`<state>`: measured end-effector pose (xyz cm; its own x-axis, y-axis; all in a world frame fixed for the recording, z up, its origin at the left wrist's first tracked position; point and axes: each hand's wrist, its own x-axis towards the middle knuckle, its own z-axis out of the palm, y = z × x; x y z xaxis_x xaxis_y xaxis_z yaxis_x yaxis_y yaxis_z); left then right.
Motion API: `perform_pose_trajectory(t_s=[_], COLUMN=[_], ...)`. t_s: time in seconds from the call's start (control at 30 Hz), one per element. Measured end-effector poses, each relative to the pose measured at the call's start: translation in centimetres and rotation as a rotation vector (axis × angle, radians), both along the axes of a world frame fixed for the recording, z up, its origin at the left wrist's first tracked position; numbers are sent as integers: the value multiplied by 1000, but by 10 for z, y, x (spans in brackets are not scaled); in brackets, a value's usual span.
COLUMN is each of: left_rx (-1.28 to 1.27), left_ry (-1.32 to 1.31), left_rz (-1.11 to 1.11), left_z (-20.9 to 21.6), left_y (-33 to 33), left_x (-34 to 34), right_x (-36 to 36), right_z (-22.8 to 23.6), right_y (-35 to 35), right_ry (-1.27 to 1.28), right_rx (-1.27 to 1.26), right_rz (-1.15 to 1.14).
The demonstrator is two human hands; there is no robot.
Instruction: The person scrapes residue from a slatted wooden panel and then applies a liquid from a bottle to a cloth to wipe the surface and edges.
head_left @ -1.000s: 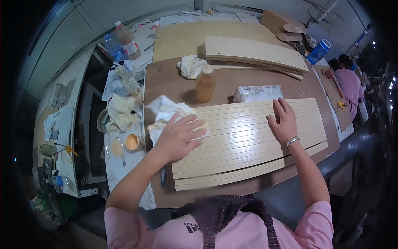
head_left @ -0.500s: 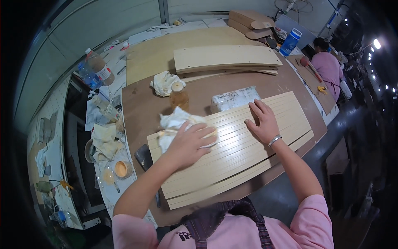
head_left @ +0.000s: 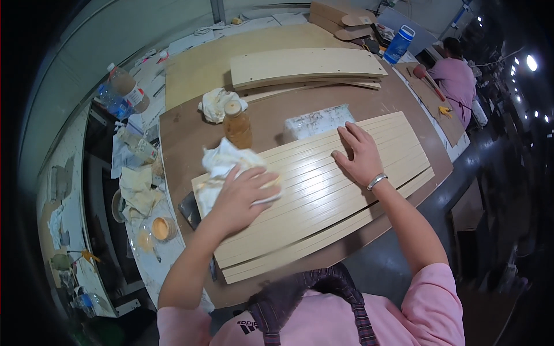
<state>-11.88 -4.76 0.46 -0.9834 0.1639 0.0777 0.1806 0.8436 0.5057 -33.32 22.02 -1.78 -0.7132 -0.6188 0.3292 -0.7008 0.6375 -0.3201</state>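
Observation:
A pale wooden board (head_left: 311, 196) with fine lengthwise grooves lies aslant in front of me, shiny in its middle. Beneath its near edge another similar board (head_left: 323, 245) peeks out. My left hand (head_left: 245, 193) presses a crumpled white cloth (head_left: 222, 158) with yellowish stains onto the board's left end, its fingers curved over the cloth. Flat on the board's far right part rests my right hand (head_left: 359, 158), fingers apart and holding nothing. Just beyond the board stand a jar of amber liquid (head_left: 238, 130) and a white, brown-smudged block (head_left: 314, 121).
Another crumpled cloth (head_left: 214, 105) lies behind the jar. Stacked pale panels (head_left: 306, 66) occupy the table's far side. On the left are bottles (head_left: 128, 86), a yellowish rag (head_left: 138, 187) and an orange-filled tub (head_left: 163, 229). A blue bottle (head_left: 399, 45) and a person (head_left: 456, 81) are at far right.
My left hand has slid the cloth leftward along the board toward its left end. My right hand stays at the same place on the board. The whole view has shifted slightly.

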Motion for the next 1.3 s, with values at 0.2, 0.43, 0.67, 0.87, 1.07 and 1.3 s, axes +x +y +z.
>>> perform_pose_trajectory(t_s=[0.2, 0.43, 0.67, 0.87, 1.07, 1.3], left_rx=[-42, 136, 41, -79, -145, -182], left_ry=[134, 284, 270, 295, 289, 355], left_rz=[-21, 335, 120, 81, 38, 122], left_z=[-8, -12, 9, -8, 0, -12], left_y=[21, -94, -9, 2, 9, 22], left_x=[-14, 107, 82, 55, 37, 27], right_x=[-7, 36, 59, 62, 62, 60], right_z=[-6, 24, 20, 19, 18, 16], right_y=[8, 34, 63, 59, 63, 63], right_ry=[23, -49, -16, 20, 23, 35], right_rx=[18, 158, 407, 368, 336, 313], right_rz=[4, 362, 550, 527, 524, 527])
